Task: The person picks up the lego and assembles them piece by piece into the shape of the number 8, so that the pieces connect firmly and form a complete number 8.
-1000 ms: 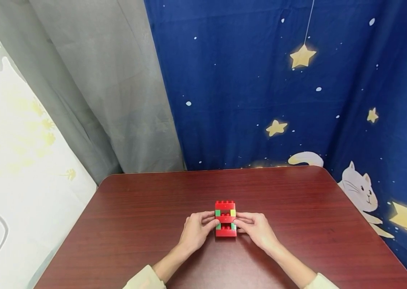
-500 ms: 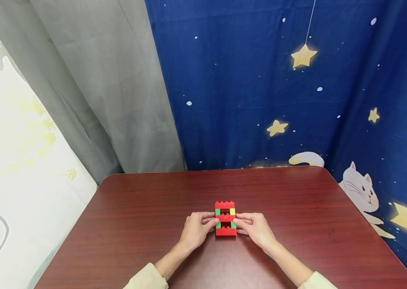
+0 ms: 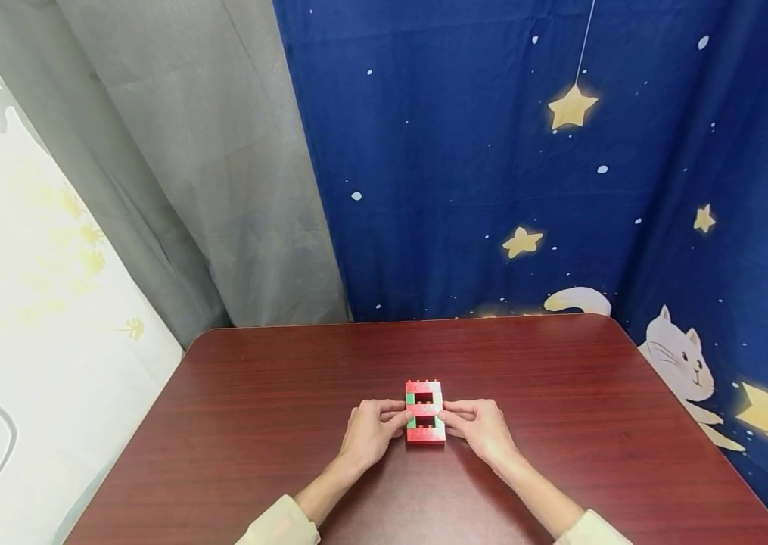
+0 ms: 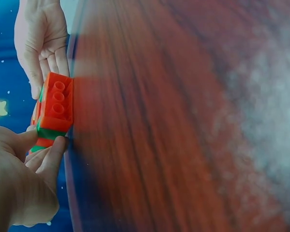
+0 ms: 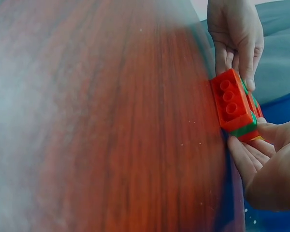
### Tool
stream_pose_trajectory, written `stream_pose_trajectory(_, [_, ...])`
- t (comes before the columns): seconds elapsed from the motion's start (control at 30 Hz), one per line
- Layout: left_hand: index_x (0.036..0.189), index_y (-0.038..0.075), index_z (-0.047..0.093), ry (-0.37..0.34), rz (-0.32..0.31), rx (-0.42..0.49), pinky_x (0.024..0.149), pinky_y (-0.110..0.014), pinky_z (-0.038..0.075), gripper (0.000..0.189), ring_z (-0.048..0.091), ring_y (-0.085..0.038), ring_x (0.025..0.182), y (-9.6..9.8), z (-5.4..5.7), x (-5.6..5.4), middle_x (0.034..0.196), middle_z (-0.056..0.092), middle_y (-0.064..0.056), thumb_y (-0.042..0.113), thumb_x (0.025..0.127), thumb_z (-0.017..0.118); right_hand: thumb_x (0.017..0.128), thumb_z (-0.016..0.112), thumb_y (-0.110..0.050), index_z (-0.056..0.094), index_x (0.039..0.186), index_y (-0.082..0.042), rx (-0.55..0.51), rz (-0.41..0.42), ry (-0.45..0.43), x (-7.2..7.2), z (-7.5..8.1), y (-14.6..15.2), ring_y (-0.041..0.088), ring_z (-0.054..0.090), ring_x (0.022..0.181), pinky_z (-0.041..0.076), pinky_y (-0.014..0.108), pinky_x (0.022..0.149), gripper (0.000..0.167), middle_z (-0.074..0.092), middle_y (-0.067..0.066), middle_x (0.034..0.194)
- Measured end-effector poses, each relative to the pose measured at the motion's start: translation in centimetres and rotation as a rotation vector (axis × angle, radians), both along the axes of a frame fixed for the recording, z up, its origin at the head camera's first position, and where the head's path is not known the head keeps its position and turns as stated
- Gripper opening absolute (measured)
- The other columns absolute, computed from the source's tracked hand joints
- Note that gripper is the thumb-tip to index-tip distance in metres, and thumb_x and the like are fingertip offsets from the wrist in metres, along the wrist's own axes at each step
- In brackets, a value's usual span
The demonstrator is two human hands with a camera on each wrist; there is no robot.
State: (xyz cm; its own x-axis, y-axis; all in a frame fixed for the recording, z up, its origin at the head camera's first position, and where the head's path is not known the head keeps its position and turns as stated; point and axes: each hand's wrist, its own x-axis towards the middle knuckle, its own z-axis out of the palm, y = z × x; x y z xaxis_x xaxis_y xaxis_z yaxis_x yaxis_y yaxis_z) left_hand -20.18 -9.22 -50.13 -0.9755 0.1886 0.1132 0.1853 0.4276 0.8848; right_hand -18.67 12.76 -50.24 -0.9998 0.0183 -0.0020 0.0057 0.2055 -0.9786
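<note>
A toy building-block structure (image 3: 426, 436) lies at the middle of the table in the head view. Three red bricks alternate with small blocks, leaving two window-like gaps; green blocks show on the left, while glare pales those on the right. Studs on the far red brick point away from me. My left hand (image 3: 371, 433) pinches its left side between thumb and fingers. On the opposite side, my right hand (image 3: 482, 431) pinches it likewise. Both wrist views show the hollow underside of the near red brick (image 4: 58, 99), with three round tubes inside. Fingertips behind the blocks are hidden.
The dark red wood-grain table (image 3: 275, 393) extends around both hands. Its far edge meets a grey curtain (image 3: 220, 189) and a blue curtain (image 3: 452, 174) printed with stars and a cat. A pale patterned cloth (image 3: 36, 303) hangs at the left.
The block structure has shifted very slightly left and its red faces now catch more glare. My right hand has moved slightly left with it; both hands keep their hold.
</note>
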Motion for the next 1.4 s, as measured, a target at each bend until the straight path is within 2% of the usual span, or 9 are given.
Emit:
stream_pose_trajectory(0.27, [0.116,0.0,0.08,-0.012,0.023,0.019,0.071,-0.028,0.064,0.029,0.079,-0.017,0.089,0.1,-0.2,-0.2,0.105,0.08,-0.013,0.019,0.095,0.083,0.089,0.087,-0.011,0.081,0.111,0.003,0.046,-0.04,0.028,-0.1,-0.1,-0.2,0.032,0.079,0.09,0.065,0.04,0.078,0.027,0.079,0.02,0.102])
stream_pose_trajectory(0.57, [0.112,0.0,0.081,0.004,0.038,0.009,0.067,-0.026,0.064,0.026,0.079,-0.016,0.086,0.3,-0.3,-0.5,0.1,0.08,-0.013,0.019,0.094,0.084,0.088,0.088,-0.008,0.083,0.108,0.002,0.044,-0.073,0.041,-0.5,-0.5,-0.3,0.029,0.079,0.089,0.065,0.036,0.078,0.023,0.079,0.018,0.099])
stream_pose_trajectory(0.8, [0.11,0.0,0.081,0.016,0.053,-0.002,0.065,-0.025,0.064,0.025,0.079,-0.016,0.085,0.4,-0.3,-0.6,0.099,0.08,-0.012,0.019,0.093,0.085,0.087,0.088,-0.009,0.083,0.106,0.001,0.101,-0.074,0.079,-0.7,-0.6,-0.3,0.027,0.08,0.085,0.066,0.037,0.077,0.022,0.08,0.016,0.096])
stream_pose_trajectory(1.1, [0.107,0.002,0.082,0.043,0.071,-0.053,0.062,-0.023,0.063,0.025,0.078,-0.011,0.074,0.5,-0.4,-0.9,0.093,0.081,-0.01,0.02,0.09,0.088,0.087,0.089,-0.011,0.084,0.105,-0.001,0.123,-0.097,0.067,-0.9,-0.5,-0.2,0.024,0.08,0.082,0.066,0.032,0.072,0.022,0.08,0.015,0.097])
stream_pose_trajectory(1.4, [0.103,0.004,0.083,0.055,0.081,-0.071,0.061,-0.021,0.061,0.022,0.077,-0.008,0.07,0.5,-0.2,-1.1,0.088,0.081,-0.007,0.02,0.09,0.088,0.087,0.089,-0.009,0.084,0.103,-0.001,0.126,-0.104,0.053,-1.0,-0.7,-0.4,0.024,0.08,0.079,0.065,0.033,0.069,0.019,0.08,0.015,0.097])
